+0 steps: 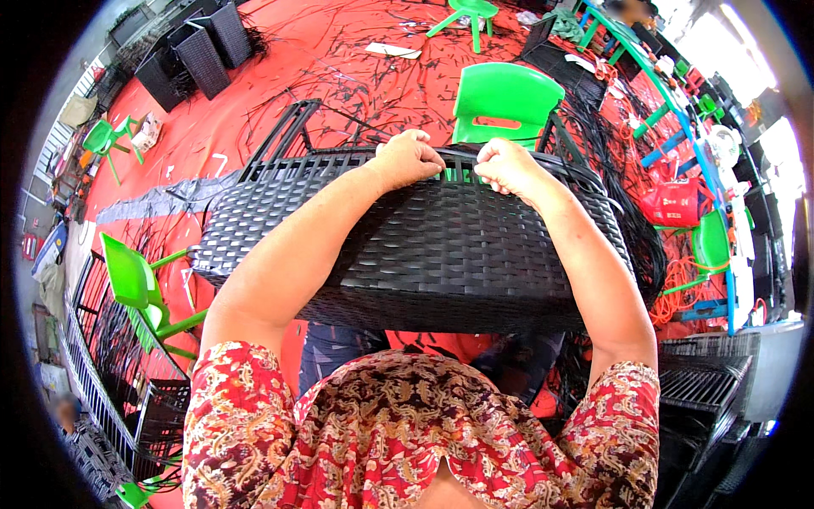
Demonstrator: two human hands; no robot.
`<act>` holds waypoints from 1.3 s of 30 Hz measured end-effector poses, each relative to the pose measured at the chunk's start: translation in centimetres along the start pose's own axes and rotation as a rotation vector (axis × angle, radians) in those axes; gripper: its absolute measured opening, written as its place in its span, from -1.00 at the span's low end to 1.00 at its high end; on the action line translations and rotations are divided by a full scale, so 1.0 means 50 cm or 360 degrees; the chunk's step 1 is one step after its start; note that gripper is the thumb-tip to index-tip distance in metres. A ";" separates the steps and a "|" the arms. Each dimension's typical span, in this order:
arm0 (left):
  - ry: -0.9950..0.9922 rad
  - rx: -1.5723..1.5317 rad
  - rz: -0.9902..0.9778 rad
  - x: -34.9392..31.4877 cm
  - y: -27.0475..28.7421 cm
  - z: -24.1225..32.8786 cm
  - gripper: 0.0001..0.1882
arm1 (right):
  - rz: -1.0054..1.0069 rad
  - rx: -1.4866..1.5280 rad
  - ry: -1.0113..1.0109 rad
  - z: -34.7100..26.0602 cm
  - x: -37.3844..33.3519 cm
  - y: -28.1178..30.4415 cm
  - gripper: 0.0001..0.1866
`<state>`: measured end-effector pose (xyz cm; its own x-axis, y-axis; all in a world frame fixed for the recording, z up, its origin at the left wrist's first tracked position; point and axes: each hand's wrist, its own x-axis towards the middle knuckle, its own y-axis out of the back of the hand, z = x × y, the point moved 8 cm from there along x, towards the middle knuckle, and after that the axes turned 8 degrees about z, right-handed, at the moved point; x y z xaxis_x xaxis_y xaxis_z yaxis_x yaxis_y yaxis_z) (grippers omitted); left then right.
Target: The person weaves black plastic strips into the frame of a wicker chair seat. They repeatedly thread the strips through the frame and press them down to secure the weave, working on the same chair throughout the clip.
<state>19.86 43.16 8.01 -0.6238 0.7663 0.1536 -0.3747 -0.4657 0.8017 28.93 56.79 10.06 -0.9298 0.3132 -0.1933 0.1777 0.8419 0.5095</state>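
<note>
A large black woven wicker furniture panel [458, 246] lies across in front of me, its near side over my lap. My left hand [409, 159] is closed, its fingertips pinched together at the panel's far edge. A short way to its right, my right hand [507, 167] is closed in a pinch at the same edge. Between them, black upright strands [460, 167] show with gaps. Whatever is between the fingers of either hand is too small or hidden to make out. Bare black frame bars [292, 127] stick out past the panel's far left edge.
A green plastic chair [507, 97] stands just beyond the panel; another green chair [136, 276] is at the left. Loose black strips [623, 153] pile at the right and litter the red floor covering [297, 51]. Dark woven pieces [199, 55] stand far left. A blue-green frame [666, 123] runs along the right.
</note>
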 end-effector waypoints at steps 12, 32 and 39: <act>0.0173 -0.0169 -0.0218 0.019 -0.060 0.027 -0.83 | -0.0025 -0.0176 0.0210 0.003 0.017 -0.018 -0.86; 0.0032 0.0395 0.0059 -0.032 0.051 -0.019 -0.82 | -0.0156 -0.0197 -0.0017 -0.063 0.028 -0.099 -0.93; 0.0091 0.0126 -0.0053 -0.022 0.020 -0.045 -0.80 | -0.0186 -0.0142 -0.0086 -0.051 0.035 -0.091 -0.92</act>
<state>18.63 40.88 7.37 -0.6510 0.7532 0.0946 -0.3421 -0.4024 0.8491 25.67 52.37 9.55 -0.9233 0.2405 -0.2994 0.0377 0.8326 0.5526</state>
